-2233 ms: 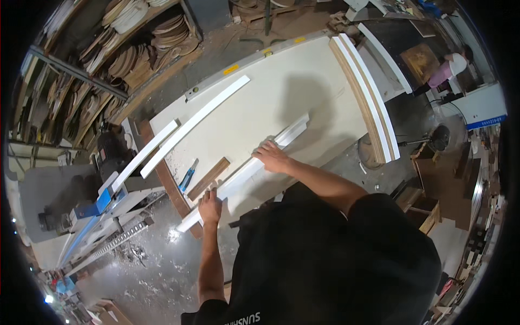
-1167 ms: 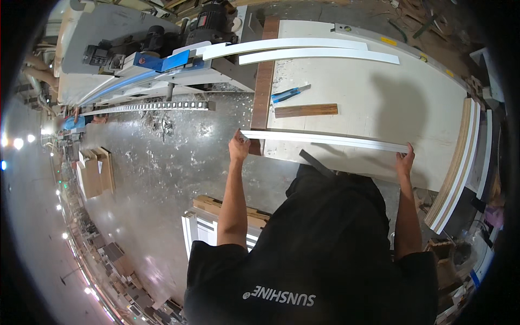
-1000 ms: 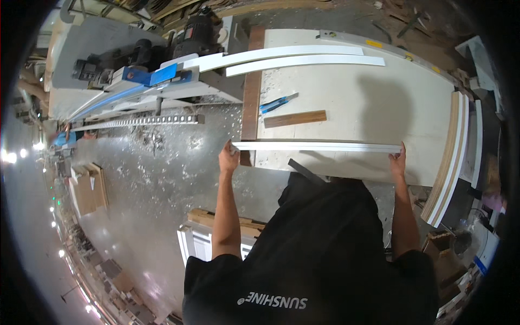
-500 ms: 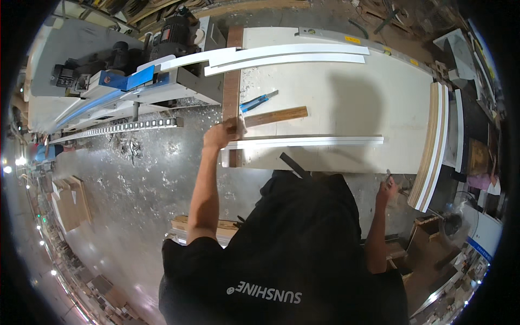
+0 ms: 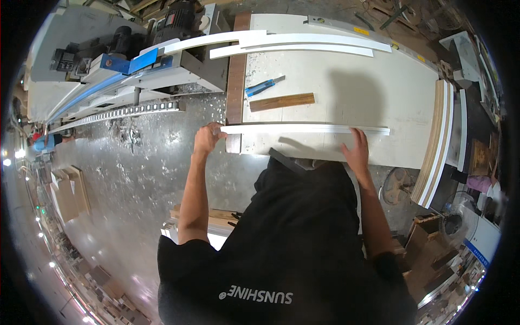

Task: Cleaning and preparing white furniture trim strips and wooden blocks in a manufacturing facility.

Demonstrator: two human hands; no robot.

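Note:
A long white strip (image 5: 292, 129) lies along the near side of the pale worktable, its left end reaching over a brown board. My left hand (image 5: 206, 138) is closed around that left end, fingers on top. Toward the other end, my right hand (image 5: 357, 154) has its fingers stretched out and thumb apart, fingertips at the strip's near edge. Beyond the strip are a short brown wood piece (image 5: 281, 102) and a blue utility knife (image 5: 264, 85) with its blade out; neither hand touches them.
More white strips (image 5: 319, 40) lie at the table's far side, near a long metal level (image 5: 346, 27). Curved stacked strips (image 5: 433, 146) line the right end. A machine with a blue-edged rail (image 5: 114, 65) stands left. The brown board (image 5: 236, 81) borders the table (image 5: 309, 73).
My left hand has left the brown wood piece and taken the white strip's left end. My right hand has come in from the right to the strip. The view has shifted slightly.

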